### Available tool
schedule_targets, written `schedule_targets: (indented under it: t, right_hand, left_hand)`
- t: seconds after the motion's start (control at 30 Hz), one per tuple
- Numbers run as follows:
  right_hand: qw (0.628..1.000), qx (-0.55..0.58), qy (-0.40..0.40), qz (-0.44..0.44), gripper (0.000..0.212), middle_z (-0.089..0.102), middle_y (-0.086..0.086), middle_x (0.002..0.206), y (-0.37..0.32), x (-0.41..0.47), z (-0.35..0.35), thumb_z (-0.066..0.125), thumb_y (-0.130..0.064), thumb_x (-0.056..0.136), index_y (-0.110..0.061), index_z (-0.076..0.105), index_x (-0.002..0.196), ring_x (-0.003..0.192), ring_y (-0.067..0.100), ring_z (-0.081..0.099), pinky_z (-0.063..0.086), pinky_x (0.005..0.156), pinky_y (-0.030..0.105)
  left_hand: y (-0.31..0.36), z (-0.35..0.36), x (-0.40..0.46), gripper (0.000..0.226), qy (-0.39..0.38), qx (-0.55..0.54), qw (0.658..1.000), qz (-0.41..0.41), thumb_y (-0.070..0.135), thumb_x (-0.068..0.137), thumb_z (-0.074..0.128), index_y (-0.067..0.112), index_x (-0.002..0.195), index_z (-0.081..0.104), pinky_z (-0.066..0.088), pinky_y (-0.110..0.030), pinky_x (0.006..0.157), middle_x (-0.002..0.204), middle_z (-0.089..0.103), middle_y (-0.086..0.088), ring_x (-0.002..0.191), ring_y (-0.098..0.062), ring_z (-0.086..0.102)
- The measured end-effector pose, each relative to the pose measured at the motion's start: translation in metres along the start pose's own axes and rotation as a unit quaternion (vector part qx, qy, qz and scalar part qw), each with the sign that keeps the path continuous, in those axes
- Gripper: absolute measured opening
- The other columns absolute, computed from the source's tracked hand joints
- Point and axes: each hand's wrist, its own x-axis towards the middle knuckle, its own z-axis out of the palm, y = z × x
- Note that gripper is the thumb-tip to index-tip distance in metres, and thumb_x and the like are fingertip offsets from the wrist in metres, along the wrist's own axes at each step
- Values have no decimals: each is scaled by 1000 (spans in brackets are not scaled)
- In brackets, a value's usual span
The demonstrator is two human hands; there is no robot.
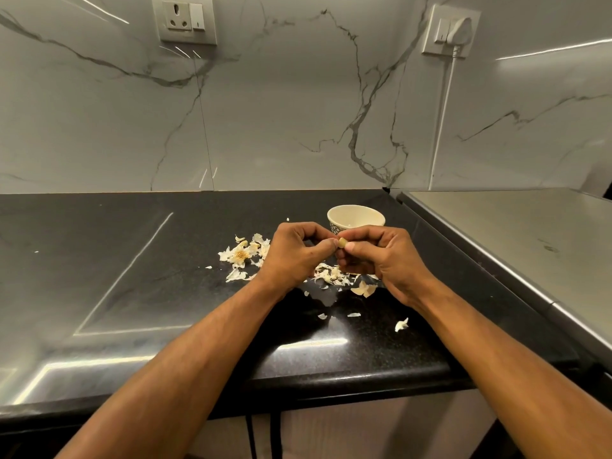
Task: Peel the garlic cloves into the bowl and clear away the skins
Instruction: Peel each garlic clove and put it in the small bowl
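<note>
Both hands meet above the black tabletop (139,266), just in front of the cream bowl (356,220). Left hand (298,251) has its fingers curled, thumb and forefinger tips pressed onto a small garlic clove (342,242); right hand (384,256) pinches the same clove from the other side, thumb under, forefinger over. Only a yellowish nub of the clove shows between the fingertips, so its long axis cannot be read for certain; it seems to run roughly left to right, from one hand to the other. Whether any skin clings to it is too small to tell. The bowl stands directly beyond the clove, slightly to the right, near the right hand's knuckles and nearer that hand than the left. Its inside, as far as it shows, looks bare. Garlic skins (240,256) lie scattered on the tabletop: one heap to the left of the left hand, with what looks like a spent bulb base in it, another heap (334,276) under and between the wrists, stray flakes (401,324) closer to the tabletop's front edge. Judgement: peeling step in hand; once bare, the clove needs only a short carry forward and right to drop into the bowl. Skins not yet cleared.
</note>
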Motion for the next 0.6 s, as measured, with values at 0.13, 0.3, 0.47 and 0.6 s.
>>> schedule_targets:
  t: [0.13, 0.3, 0.47, 0.6]
  right_hand:
    - [1000, 0, 1, -5, 21, 74, 16, 81, -1, 0, 1, 72, -12, 76, -4, 71, 95, 70, 25, 72, 61, 69, 37]
    - [1000, -2, 4, 0, 7, 74, 18, 83, -1, 1, 0, 64, -3, 89, -3, 68, 95, 74, 30, 72, 61, 72, 42]
    - [1000, 1, -2, 15, 9, 73, 22, 92, -1, 2, -1, 59, -5, 94, -4, 67, 99, 86, 37, 72, 59, 80, 47]
    - [1000, 1, 2, 19, 13, 74, 18, 93, -1, 2, 0, 58, -6, 94, -4, 68, 102, 84, 29, 73, 60, 78, 43]
  left_hand:
    - [1, 0, 0, 5, 4, 17, 1000, 14, 11, 88, 69, 8, 85, 73, 43, -13, 46, 60, 64, 6, 45, 0, 51]
    - [2, 0, 0, 6, 9, 26, 999, 18, 8, 88, 68, 7, 85, 73, 40, -10, 47, 63, 65, 4, 45, 3, 51]
    - [0, -4, 2, 6, 30, 60, 997, 27, 9, 86, 69, 9, 82, 74, 43, -14, 50, 69, 70, -3, 48, 1, 52]
    - [-5, -11, 7, 13, 53, 155, 986, 26, 12, 81, 72, 25, 76, 72, 47, -18, 58, 67, 66, 12, 55, 4, 55]
